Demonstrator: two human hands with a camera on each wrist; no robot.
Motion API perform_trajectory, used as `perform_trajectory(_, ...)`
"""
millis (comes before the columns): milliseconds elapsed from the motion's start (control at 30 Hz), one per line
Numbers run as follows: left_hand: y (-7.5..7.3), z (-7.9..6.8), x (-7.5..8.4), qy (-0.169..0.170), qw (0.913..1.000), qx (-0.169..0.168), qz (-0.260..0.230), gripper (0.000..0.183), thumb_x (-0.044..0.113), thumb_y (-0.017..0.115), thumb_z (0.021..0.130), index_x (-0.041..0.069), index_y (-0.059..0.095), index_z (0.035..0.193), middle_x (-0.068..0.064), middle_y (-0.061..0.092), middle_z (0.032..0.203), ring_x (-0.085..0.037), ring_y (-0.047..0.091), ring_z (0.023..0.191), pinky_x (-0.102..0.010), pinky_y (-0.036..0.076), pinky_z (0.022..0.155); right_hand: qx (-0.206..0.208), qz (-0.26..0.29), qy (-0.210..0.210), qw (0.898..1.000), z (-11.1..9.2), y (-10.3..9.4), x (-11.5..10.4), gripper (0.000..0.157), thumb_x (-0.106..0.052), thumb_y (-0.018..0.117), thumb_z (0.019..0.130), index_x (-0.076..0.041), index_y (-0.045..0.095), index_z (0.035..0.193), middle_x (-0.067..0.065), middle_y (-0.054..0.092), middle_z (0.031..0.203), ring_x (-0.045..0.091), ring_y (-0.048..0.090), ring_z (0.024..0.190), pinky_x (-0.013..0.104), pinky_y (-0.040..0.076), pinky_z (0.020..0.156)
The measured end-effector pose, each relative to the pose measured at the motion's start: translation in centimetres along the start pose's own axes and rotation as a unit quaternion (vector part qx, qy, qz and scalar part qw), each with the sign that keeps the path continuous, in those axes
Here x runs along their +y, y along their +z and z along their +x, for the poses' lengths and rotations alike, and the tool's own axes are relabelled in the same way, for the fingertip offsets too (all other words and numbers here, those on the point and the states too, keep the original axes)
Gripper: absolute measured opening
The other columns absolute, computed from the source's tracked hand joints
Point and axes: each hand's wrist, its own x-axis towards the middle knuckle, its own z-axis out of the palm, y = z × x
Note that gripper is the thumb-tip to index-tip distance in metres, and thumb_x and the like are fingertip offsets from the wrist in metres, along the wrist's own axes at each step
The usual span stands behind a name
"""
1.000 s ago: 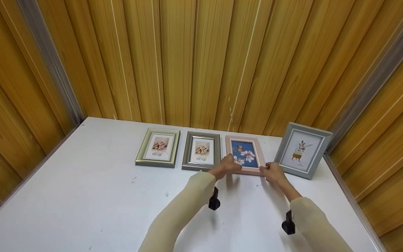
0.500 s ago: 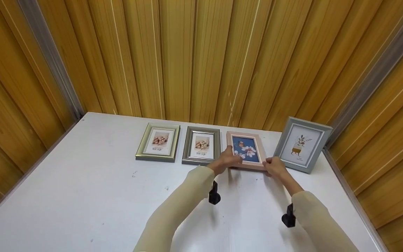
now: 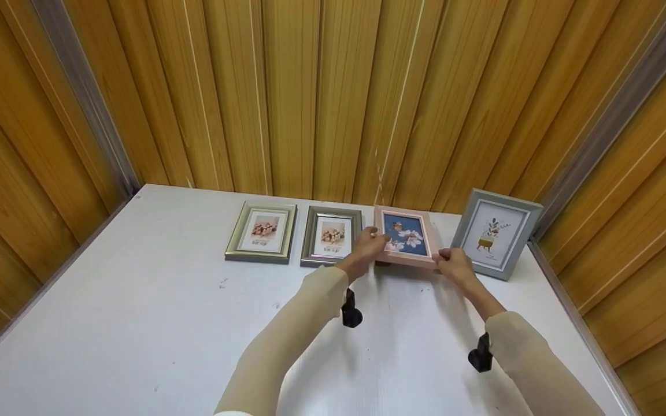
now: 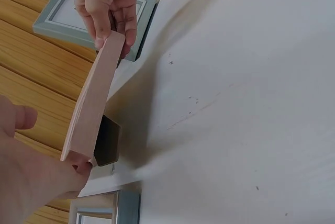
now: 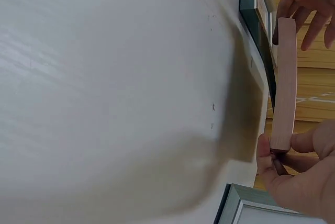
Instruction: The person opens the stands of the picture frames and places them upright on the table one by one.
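A pink picture frame (image 3: pixel 405 261) with a butterfly and blossoms on blue is held between both hands, its lower edge raised off the white surface. My left hand (image 3: pixel 365 249) grips the left side, thumb over the front. At the lower right corner, my right hand (image 3: pixel 454 264) pinches the frame between thumb and fingers. Seen from the left wrist, the pink frame (image 4: pixel 94 103) is edge-on, with a dark stand flap (image 4: pixel 108 141) sticking out behind it. The right wrist view also shows the pink edge (image 5: pixel 286 82) between the two hands.
A grey-green picture frame (image 3: pixel 465 240) stands tilted back just right of my right hand. To the left are a grey-brown frame (image 3: pixel 310 240) and a gold-green frame (image 3: pixel 240 231). Wood-look panel walls (image 3: pixel 287 104) rise behind the white tabletop (image 3: pixel 165 312).
The pink frame's lower edge has lifted off the surface, and the frame has shifted slightly away from me. Both hands keep their hold on it. The other frames stay in place.
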Motion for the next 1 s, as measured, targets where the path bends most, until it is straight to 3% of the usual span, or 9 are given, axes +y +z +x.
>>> perform_trajectory(133,-1.0,0.4,0.3,0.015,0.9985,0.039,-0.034,0.061,0.003,0.061,0.091,-0.003,0.041,0.149,-0.028,0.056,0.139,-0.029,0.062,0.115,-0.032,0.055,0.092,0.001,0.045,0.004,0.999,-0.1,0.1,-1.0,0.047,-0.008,0.046,0.107,0.017,0.04,0.146,0.033,0.053,0.138,0.037,0.062,0.12,0.044,0.051,0.107)
perform_trajectory(267,-2.2,0.4,0.5,0.025,0.9968,0.056,-0.05,0.074,-0.012,0.055,0.075,-0.001,0.044,0.147,-0.027,0.065,0.125,-0.019,0.054,0.081,-0.025,0.045,0.063,0.008,0.065,-0.004,0.998,-0.2,0.3,-1.9,0.046,-0.008,0.05,0.106,0.015,0.043,0.146,0.029,0.057,0.131,0.028,0.066,0.11,0.041,0.053,0.104)
perform_trajectory(433,-3.4,0.2,0.5,0.023,0.9972,0.041,-0.059,0.076,-0.018,0.053,0.072,0.0,0.046,0.145,-0.017,0.063,0.109,-0.014,0.048,0.065,-0.022,0.04,0.049,0.0,0.072,-0.009,0.997,-0.3,0.5,-2.5,0.048,-0.006,0.053,0.105,0.013,0.042,0.147,0.03,0.056,0.136,0.031,0.067,0.114,0.042,0.053,0.104)
perform_trajectory(600,-4.6,0.1,0.6,0.018,0.9971,0.018,-0.071,0.074,-0.018,0.055,0.077,0.001,0.042,0.147,-0.01,0.056,0.104,-0.013,0.048,0.06,-0.023,0.045,0.05,-0.015,0.061,-0.013,0.998,-0.5,0.9,-3.0,0.053,-0.011,0.053,0.104,0.012,0.039,0.149,0.031,0.054,0.141,0.035,0.063,0.121,0.044,0.051,0.107)
perform_trajectory(833,-6.5,-0.3,0.4,0.026,0.999,0.003,-0.035,0.079,-0.015,0.064,0.074,0.003,0.041,0.148,-0.018,0.062,0.122,-0.019,0.056,0.089,-0.027,0.051,0.069,-0.035,0.052,-0.03,0.998,-0.9,1.7,-3.1,0.059,-0.022,0.051,0.106,0.013,0.035,0.151,0.024,0.058,0.126,0.024,0.063,0.104,0.042,0.054,0.104)
perform_trajectory(1000,-7.2,-0.4,0.5,0.028,0.9993,-0.013,-0.019,0.08,-0.014,0.065,0.072,0.002,0.044,0.147,-0.011,0.062,0.114,-0.017,0.055,0.087,-0.028,0.05,0.074,-0.049,0.054,-0.037,0.997,-1.0,1.9,-3.3,0.066,-0.03,0.051,0.107,0.011,0.03,0.154,0.025,0.057,0.127,0.025,0.062,0.108,0.041,0.056,0.102)
